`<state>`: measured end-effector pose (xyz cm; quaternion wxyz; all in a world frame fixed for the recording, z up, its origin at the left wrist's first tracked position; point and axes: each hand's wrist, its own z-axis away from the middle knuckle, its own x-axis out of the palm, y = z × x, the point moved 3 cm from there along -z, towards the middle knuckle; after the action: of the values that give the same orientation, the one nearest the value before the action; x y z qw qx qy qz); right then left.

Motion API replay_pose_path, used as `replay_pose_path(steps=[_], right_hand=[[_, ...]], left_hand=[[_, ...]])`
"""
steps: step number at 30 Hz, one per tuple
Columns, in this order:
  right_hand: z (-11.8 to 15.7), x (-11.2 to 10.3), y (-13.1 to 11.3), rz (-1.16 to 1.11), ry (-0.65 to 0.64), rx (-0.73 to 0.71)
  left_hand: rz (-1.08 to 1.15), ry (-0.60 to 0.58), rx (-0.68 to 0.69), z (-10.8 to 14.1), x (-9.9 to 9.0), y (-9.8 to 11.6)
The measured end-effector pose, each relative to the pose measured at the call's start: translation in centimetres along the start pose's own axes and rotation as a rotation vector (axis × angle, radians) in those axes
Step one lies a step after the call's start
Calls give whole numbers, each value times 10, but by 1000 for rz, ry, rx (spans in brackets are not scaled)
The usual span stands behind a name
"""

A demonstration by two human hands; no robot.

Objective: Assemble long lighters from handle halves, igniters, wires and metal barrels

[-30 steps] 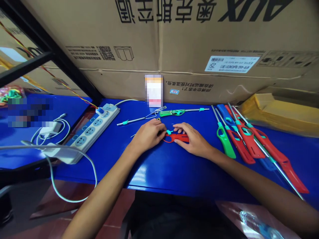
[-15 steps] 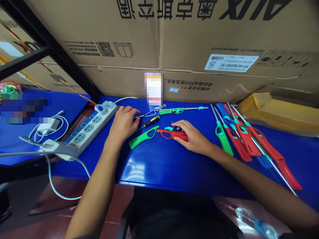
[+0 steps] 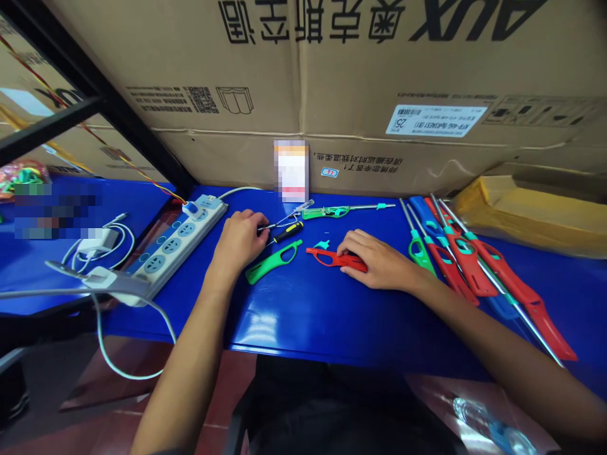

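My right hand (image 3: 372, 259) has its fingers closed over the handle end of a red lighter casing (image 3: 327, 258), whose trigger loop points left. Just behind the casing lies a small teal plastic piece (image 3: 323, 244). My left hand (image 3: 241, 239) is curled, thumb and fingers closed at the end of a thin metal rod (image 3: 272, 225); most of what it holds is hidden. In front of that hand rests a green lighter casing (image 3: 271, 264). A yellow-and-black screwdriver (image 3: 288, 232) lies between the hands. Behind it is an opened green lighter (image 3: 325, 213) with its inner parts showing.
Several long-nosed lighters (image 3: 478, 265) are piled on the right, beside a yellowish open box (image 3: 535, 218). To the left stands a power strip (image 3: 177, 243) with a white charger (image 3: 114, 284) and cables. A large cardboard box (image 3: 351, 76) walls off the back of the blue table (image 3: 303, 322).
My right hand has drawn the red casing slightly right and toward me, away from the green casing and teal piece. My left hand has barely shifted, and the view has turned slightly.
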<state>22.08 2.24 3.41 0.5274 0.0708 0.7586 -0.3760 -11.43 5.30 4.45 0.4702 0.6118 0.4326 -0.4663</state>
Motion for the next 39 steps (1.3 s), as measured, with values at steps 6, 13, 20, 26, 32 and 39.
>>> replay_pose_path(steps=[6, 13, 20, 26, 32, 39], right_hand=[[0, 0, 9, 27, 26, 31], [-1, 3, 19, 54, 127, 123], [-1, 4, 21, 89, 154, 159], [-1, 3, 21, 64, 144, 141], [0, 2, 20, 3, 77, 117], [0, 1, 8, -28, 37, 10]], left_hand=[[284, -31, 305, 9, -12, 23], [166, -283, 313, 10, -2, 35], [135, -328, 280, 15, -9, 43], [165, -298, 303, 16, -10, 44], [223, -272, 343, 18, -8, 48], [511, -98, 388, 15, -24, 51]])
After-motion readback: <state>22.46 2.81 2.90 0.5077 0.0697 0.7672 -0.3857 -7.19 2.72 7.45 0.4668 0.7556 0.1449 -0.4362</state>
